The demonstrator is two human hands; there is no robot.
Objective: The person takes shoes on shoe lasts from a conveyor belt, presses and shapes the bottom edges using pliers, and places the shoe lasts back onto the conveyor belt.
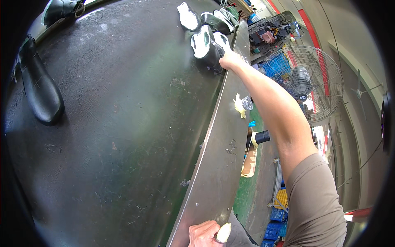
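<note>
The right hand [231, 60] is stretched far out along the metal rim [218, 152] of the dark counter [123, 123], and its fingers are closed on a black boot with a white lining [207, 48] that stands at the far end of that rim; the boot touches the rim's inner edge and leans slightly toward the counter's middle; just beyond it, farther along the rim, lie more black-and-white boots [207, 18] in a loose cluster, touching one another; the left hand [204, 234] sits at the near end of the same rim, its fingers curled around a small pale yellowish piece [224, 232], though how tightly I cannot tell; on the counter, well away from the rim on the left side, a tall black boot [39, 88] lies alone, and another dark boot [59, 8] lies at the far left corner; on the rim itself, about midway between the two hands, rest a yellow scrap [239, 106] and a clear crumpled bit of plastic [247, 103], touching; past the rim's outer edge stands a large wire-caged fan [304, 80], well apart from the held boot.
</note>
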